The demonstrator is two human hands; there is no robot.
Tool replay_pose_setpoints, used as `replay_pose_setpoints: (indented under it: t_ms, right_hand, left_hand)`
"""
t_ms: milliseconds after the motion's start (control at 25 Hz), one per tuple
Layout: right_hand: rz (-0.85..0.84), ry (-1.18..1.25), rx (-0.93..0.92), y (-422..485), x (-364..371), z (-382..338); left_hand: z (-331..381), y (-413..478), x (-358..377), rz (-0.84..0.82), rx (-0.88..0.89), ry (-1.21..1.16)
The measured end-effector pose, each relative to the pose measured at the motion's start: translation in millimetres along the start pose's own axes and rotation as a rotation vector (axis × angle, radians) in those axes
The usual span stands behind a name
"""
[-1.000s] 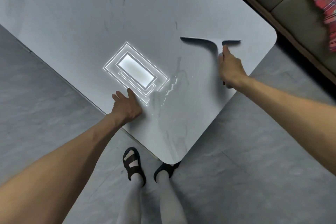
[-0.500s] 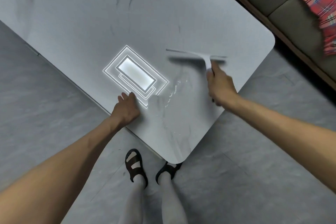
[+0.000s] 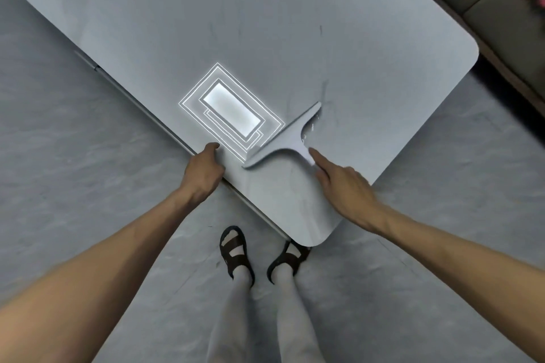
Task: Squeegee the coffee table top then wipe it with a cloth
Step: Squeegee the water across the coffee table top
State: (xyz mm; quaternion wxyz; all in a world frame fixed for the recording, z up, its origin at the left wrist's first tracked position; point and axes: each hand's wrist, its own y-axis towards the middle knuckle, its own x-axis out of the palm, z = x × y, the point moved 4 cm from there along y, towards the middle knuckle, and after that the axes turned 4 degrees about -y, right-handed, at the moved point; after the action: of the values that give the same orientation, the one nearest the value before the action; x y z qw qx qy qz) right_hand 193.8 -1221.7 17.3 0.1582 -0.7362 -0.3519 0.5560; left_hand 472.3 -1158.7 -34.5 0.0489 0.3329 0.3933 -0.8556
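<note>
Your right hand [image 3: 343, 183] is clamped on the squeegee [image 3: 283, 138]; your left hand [image 3: 203, 171] grips the coffee table [image 3: 383, 38] edge. Risk: water droplets [image 3: 309, 130] behind the blade may escape untouched.

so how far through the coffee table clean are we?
Mid-squeegee. Right hand holds the squeegee on the coffee table near its corner; droplets sit beside the blade. Left hand grips the table edge. Cloth wipe not started; no cloth visible.
</note>
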Motion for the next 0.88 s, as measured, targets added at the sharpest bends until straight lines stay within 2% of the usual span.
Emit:
replay_pose_setpoints:
  t_ms: [120,240,400,560,760,880]
  right_hand:
    - [-0.014,-0.119,0.009,-30.6,-6.5,36.6]
    - [0.043,-0.172,-0.032,-46.9,-18.5,47.6]
    - [-0.019,-0.128,-0.180,-24.0,-11.3,10.8]
    - [-0.129,-0.278,-0.391,1.6,20.3,-25.4]
    - [-0.113,-0.417,-0.370,-9.8,3.5,37.6]
    - [-0.120,-0.480,-0.297,-26.5,-20.4,87.2]
  left_hand:
    - [0.6,-8.8,6.0,-0.035,0.055,0.031]
    - [-2.9,-14.4,6.8,-0.023,0.069,0.019]
    - [-8.3,-19.6,6.2,-0.030,0.105,0.039]
    - [-10.4,-25.4,9.9,-0.049,0.109,0.088]
    - [12.3,-35.5,41.3,-0.200,0.263,0.262]
    - [30.5,-38.0,63.2,-0.259,0.261,0.271]
